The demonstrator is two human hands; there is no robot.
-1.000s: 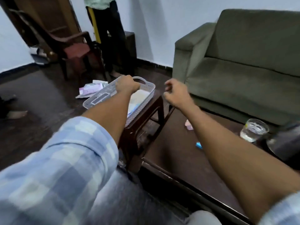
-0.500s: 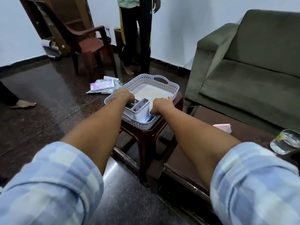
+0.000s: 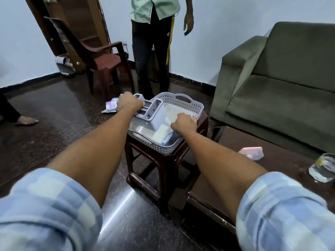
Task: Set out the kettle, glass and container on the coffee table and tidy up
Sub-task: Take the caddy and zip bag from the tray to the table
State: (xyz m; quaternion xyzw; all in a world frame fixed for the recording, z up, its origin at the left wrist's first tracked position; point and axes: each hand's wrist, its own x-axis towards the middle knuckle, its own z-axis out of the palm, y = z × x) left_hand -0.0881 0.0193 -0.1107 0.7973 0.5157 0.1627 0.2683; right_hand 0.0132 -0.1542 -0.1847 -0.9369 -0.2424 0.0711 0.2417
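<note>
Left hand (image 3: pixel 129 104) clamped on grey compartmented holder (image 3: pixel 153 113), fingers wrapped round its left end. Holder tilted, raised above left side of basket (image 3: pixel 188 105), lower end down near basket floor.

Right hand (image 3: pixel 184 123) curled inside basket near right wall, knuckles up; cannot tell whether fingers grip anything or merely rest on rim or contents. White flat pieces (image 3: pixel 160 132) on basket floor, just beside right hand; small blue item (image 3: pixel 165 141) at near corner, partly hidden.

Basket: grey, perforated sides, cut-out handle at far end; seated on small dark stool (image 3: pixel 163 165), overhanging stool top slightly.

Worktop (image 3: pixel 272 171) to right of stool, dark wood, low. On it: pink-lidded container (image 3: pixel 252 153) near left far corner, and glass (image 3: pixel 323 168) with clear liquid at right frame edge, well apart from container. Kettle not seen.

Floor (image 3: pixel 54 124) dark, polished. Purple and white packets (image 3: pixel 112 105) on floor just beyond left hand, partly hidden by it.

Green sofa (image 3: pixel 281 84) behind worktop. Dark red plastic chair (image 3: pixel 101 60) at back left. Standing person (image 3: pixel 154 42) behind basket, pale green shirt, dark trousers. Bare foot (image 3: pixel 27 121) on floor at left edge.

Both forearms bare, blue checked sleeves (image 3: pixel 45 211) rolled above elbows.
</note>
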